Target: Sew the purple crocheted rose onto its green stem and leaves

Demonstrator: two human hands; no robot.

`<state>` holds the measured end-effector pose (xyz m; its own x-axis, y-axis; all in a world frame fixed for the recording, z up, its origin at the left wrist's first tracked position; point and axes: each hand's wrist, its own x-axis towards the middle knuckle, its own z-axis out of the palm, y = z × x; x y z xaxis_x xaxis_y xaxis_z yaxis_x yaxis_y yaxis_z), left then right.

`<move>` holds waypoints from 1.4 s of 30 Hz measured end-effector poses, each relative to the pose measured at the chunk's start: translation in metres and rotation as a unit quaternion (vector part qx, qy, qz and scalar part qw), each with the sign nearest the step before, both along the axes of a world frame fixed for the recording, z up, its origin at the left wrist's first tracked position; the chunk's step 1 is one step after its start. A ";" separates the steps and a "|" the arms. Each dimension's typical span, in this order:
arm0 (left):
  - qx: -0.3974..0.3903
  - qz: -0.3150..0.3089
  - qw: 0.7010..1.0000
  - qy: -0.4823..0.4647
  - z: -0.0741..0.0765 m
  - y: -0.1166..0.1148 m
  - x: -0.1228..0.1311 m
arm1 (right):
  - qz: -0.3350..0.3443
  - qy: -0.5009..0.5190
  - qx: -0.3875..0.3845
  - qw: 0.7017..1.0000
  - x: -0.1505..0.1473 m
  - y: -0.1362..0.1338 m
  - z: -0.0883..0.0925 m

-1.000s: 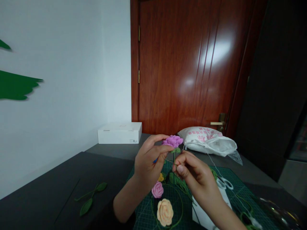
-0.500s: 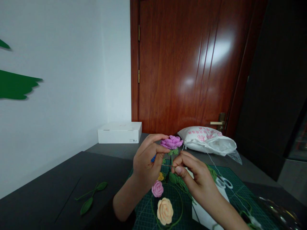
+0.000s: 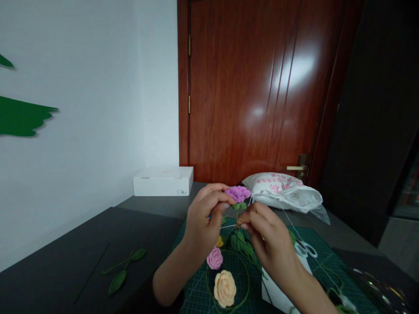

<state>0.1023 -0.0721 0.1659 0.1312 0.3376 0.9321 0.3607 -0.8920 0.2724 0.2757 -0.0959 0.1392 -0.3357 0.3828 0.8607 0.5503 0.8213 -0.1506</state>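
I have the purple crochet flower (image 3: 238, 194) upright on its green stem, above a green cutting mat (image 3: 322, 244). Left hand (image 3: 203, 229): curled, fingers gripping just under the bloom. Right hand (image 3: 266, 235): pinched closed on a thin needle (image 3: 227, 226) at the stem. Below on the mat: pink crochet rose (image 3: 214, 258), peach crochet rose (image 3: 224, 288). Scissors (image 3: 305, 249) lie rightward.

Left of the left hand (image 3: 203, 229), a hand could pass over the dark grey tabletop (image 3: 144, 231) as far as the green crocheted leaf sprig (image 3: 123, 270). Below it, a pink crocheted rose (image 3: 214, 258) and a peach crocheted rose (image 3: 224, 288) lie in the way on the green cutting mat (image 3: 199, 292). Beyond the right hand (image 3: 266, 237), a white plastic sack (image 3: 284, 192) and silver-bladed white scissors (image 3: 306, 249) obstruct passage.
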 end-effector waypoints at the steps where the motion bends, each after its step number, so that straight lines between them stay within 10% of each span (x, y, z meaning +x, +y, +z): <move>1: -0.003 -0.004 1.000 0.003 0.000 0.001 0.000 | -0.014 -0.006 0.029 0.999 0.000 0.000 0.000; 20: 0.009 -0.001 1.000 0.013 0.005 -0.008 -0.003 | -0.044 0.031 0.160 0.986 -0.001 -0.007 0.000; 42: -0.014 -0.011 1.000 -0.002 0.014 -0.019 -0.004 | 0.054 0.068 0.093 0.992 -0.004 -0.010 0.004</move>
<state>0.0980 -0.0912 0.1800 0.1347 0.3613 0.9227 0.3398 -0.8915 0.2995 0.2716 -0.1061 0.1435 -0.2425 0.1817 0.9530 0.4417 0.8953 -0.0583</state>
